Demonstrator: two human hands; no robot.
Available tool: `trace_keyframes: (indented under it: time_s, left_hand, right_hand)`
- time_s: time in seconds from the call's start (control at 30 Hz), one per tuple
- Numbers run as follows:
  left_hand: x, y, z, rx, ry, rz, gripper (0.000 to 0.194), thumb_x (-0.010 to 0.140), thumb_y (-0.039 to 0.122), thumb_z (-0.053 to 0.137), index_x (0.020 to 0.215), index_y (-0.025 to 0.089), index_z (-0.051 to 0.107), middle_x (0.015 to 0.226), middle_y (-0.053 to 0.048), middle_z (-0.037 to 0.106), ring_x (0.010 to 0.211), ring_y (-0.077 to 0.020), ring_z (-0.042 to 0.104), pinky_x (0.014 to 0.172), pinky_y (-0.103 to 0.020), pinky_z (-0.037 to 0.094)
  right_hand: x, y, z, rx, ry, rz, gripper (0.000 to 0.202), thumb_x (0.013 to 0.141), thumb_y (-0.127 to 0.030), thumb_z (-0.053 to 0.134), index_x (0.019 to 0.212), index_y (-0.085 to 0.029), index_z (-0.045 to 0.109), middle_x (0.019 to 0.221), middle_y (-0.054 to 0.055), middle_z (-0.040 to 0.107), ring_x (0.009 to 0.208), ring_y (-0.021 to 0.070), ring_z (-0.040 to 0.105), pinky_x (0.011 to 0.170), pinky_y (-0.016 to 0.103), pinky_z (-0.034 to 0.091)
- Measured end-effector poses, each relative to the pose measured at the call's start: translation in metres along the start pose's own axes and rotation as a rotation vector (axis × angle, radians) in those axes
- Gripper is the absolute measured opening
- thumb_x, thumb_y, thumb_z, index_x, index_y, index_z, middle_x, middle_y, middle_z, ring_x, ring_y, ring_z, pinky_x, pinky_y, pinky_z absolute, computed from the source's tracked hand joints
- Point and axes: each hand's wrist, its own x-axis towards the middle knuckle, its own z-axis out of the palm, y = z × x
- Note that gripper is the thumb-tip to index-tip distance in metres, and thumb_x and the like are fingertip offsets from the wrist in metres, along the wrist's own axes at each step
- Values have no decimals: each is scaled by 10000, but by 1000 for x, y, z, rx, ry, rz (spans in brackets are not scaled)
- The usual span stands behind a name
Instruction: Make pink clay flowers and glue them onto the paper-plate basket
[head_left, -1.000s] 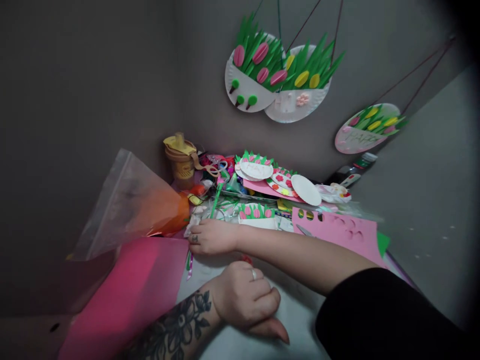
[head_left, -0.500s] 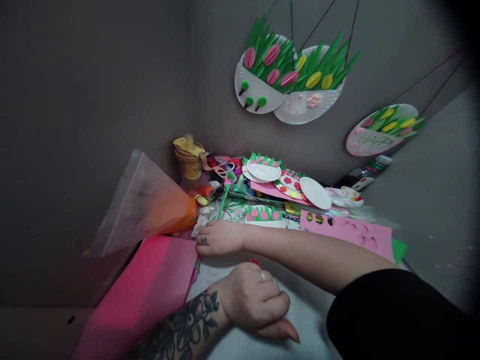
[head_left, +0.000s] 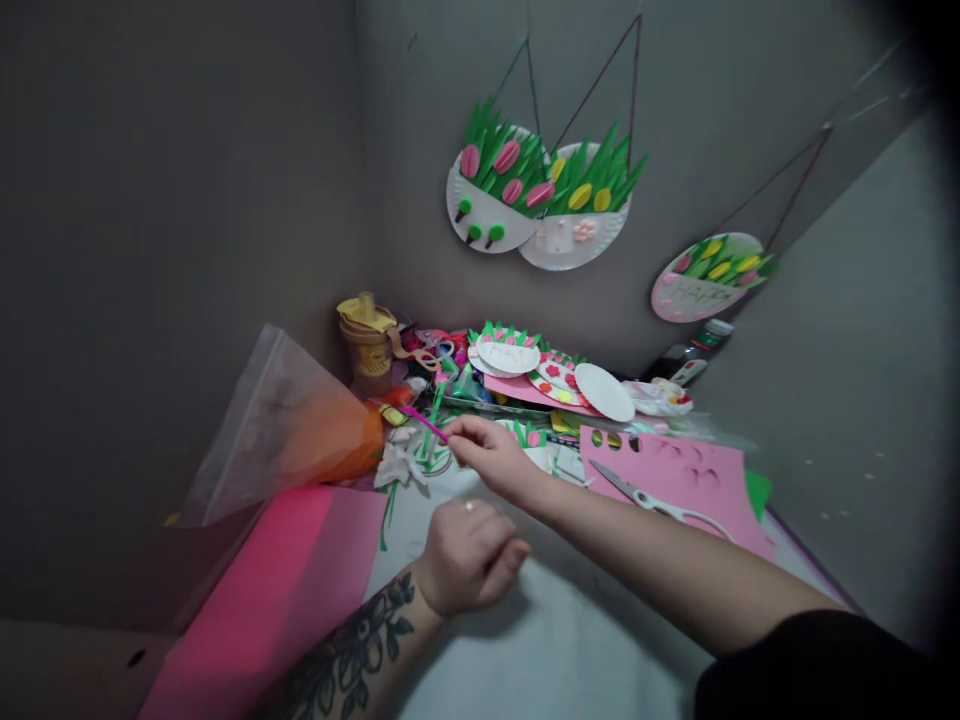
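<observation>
My right hand [head_left: 491, 455] reaches across from the right and pinches one end of a thin magenta stick [head_left: 425, 424], which points up and left over the clutter. My left hand [head_left: 469, 558], below it over the white tabletop [head_left: 570, 620], is curled closed; whatever its fingers hold, if anything, is hidden. A green strip [head_left: 388, 515] lies left of my left hand. White crumpled scraps [head_left: 401, 462] lie just left of my right hand. Partly behind my right hand is a small paper-plate piece with green grass and pink tulips [head_left: 534, 440].
Scissors [head_left: 637, 496] lie on a pink sheet with cut-out holes [head_left: 675, 460] at right. Bright pink sheets [head_left: 300, 560] and an orange-filled plastic bag [head_left: 315, 430] are at left. A lidded cup [head_left: 369, 350], decorated paper plates [head_left: 510, 352] and a dark bottle [head_left: 690, 352] stand along the back.
My right hand has lifted up and right from the pink sheet's edge with the magenta stick in it. My left hand has moved slightly up and left. The view has shifted, uncovering the scissors.
</observation>
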Motion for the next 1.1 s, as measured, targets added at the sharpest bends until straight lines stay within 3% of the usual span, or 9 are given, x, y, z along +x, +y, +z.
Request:
trace_keyframes:
  time_s: [0.07, 0.13, 0.17, 0.27, 0.43, 0.6, 0.73, 0.9, 1.1]
  left_hand:
    - [1, -5, -1, 62, 174, -180, 51, 871, 174, 480, 908, 187, 512, 714, -13, 562, 622, -124, 509, 580, -248, 417]
    - [3, -10, 0, 191, 342, -306, 278, 836, 184, 563, 1099, 183, 472, 936, -71, 562, 755, -148, 523, 649, -272, 463]
    - [3, -13, 0, 239, 330, -341, 383, 831, 205, 583, 1186, 181, 442, 1014, -96, 542, 822, -166, 525, 686, -294, 477]
    - [3, -20, 0, 299, 161, -342, 397, 857, 248, 569, 1237, 196, 467, 1076, -111, 528, 956, -202, 535, 750, -317, 485]
    - [2, -21, 0, 383, -41, -181, 133, 876, 267, 551, 932, 226, 665, 913, -48, 566, 800, -155, 544, 696, -276, 457]
    - [0, -13, 6, 281, -93, -163, 140, 877, 260, 543, 872, 196, 668, 848, -44, 564, 801, -153, 543, 690, -267, 454]
    - [-2, -8, 10, 186, -191, -158, 131, 868, 236, 546, 809, 179, 648, 849, -52, 575, 798, -159, 541, 692, -277, 450]
    - [15, -16, 0, 156, -303, -377, 193, 882, 259, 501, 790, 174, 648, 885, -64, 577, 834, -173, 551, 731, -301, 451]
    - [35, -27, -11, -62, -577, -691, 251, 883, 304, 466, 1012, 196, 653, 1009, -62, 622, 943, -193, 579, 785, -313, 470]
  right_hand:
    - [-18, -1, -19, 35, 76, 74, 155, 833, -246, 437, 762, -177, 555, 579, -49, 474, 507, 90, 435, 472, 188, 346]
    - [-40, -3, -35, 62, 136, 143, 159, 818, -261, 465, 733, -178, 571, 572, -49, 462, 504, 88, 406, 464, 193, 315]
    - [-52, -4, -42, 78, 157, 183, 163, 811, -271, 481, 726, -177, 584, 577, -45, 469, 511, 90, 404, 471, 198, 308]
    - [-82, -7, -54, 127, 183, 307, 176, 775, -299, 528, 706, -176, 632, 583, -34, 502, 538, 100, 416, 502, 217, 309]
    - [-115, -4, -56, 259, 246, 424, 162, 745, -300, 589, 727, -175, 689, 509, -46, 495, 487, 93, 411, 473, 220, 297]
    - [-122, 0, -37, 671, 483, 340, 197, 710, -350, 704, 827, -196, 667, 659, -4, 656, 541, 104, 536, 518, 228, 416]
    - [-122, 11, -24, 646, 493, 274, 191, 734, -365, 711, 791, -192, 658, 656, 5, 653, 553, 109, 550, 522, 232, 444]
    - [-130, 39, -32, 533, 714, 273, 204, 792, -414, 646, 815, -215, 605, 693, -21, 608, 586, 94, 535, 539, 213, 437]
    - [-132, 49, -21, 459, 468, 407, 210, 773, -391, 648, 794, -186, 609, 618, -15, 588, 513, 105, 514, 469, 216, 395]
